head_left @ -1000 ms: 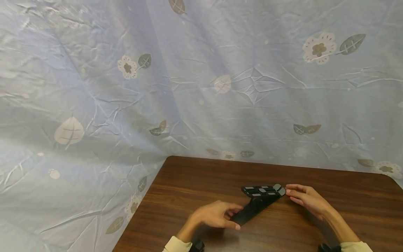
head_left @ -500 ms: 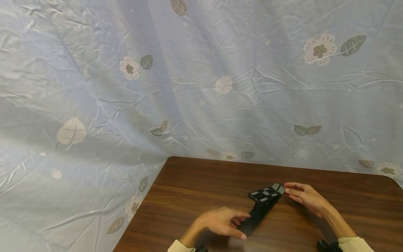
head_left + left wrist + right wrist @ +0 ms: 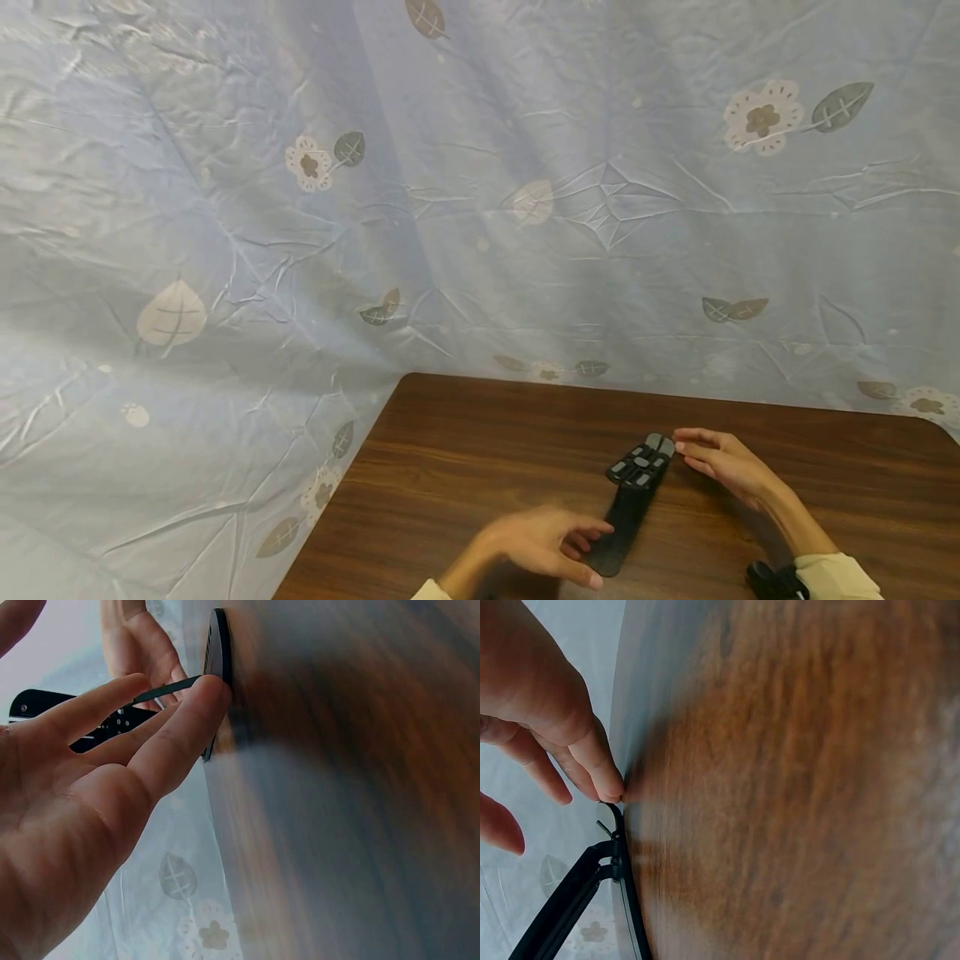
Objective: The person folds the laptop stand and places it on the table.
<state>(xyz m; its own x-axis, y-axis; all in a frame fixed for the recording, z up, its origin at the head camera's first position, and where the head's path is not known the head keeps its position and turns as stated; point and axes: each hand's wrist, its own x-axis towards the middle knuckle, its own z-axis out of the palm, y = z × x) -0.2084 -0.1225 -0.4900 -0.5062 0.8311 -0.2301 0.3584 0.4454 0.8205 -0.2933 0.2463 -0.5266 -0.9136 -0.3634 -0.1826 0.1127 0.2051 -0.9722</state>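
Observation:
A black folding stand [image 3: 621, 533] stands on the table with its flat base down. Its raised top plate [image 3: 637, 468] carries several grey pads and tilts up from the far end. At the base's near end is my left hand [image 3: 543, 540], its loosely bent fingers and thumb beside the edge; in the left wrist view a fingertip meets the base [image 3: 223, 649]. My right hand [image 3: 723, 467] is at the far end, fingers relaxed, with fingertips at the curled lip of the stand [image 3: 615, 814] in the right wrist view. Neither hand visibly grips it.
The dark wood table [image 3: 450, 450] has its far edge just beyond the stand. A pale curtain [image 3: 480, 250] with flowers and leaves hangs behind and to the left. A black device [image 3: 776, 579] sits at my right wrist.
The stand has turned on the table, its near end swinging right and toward me. My left hand has moved along with it to the right and nearer. The right hand has shifted only slightly.

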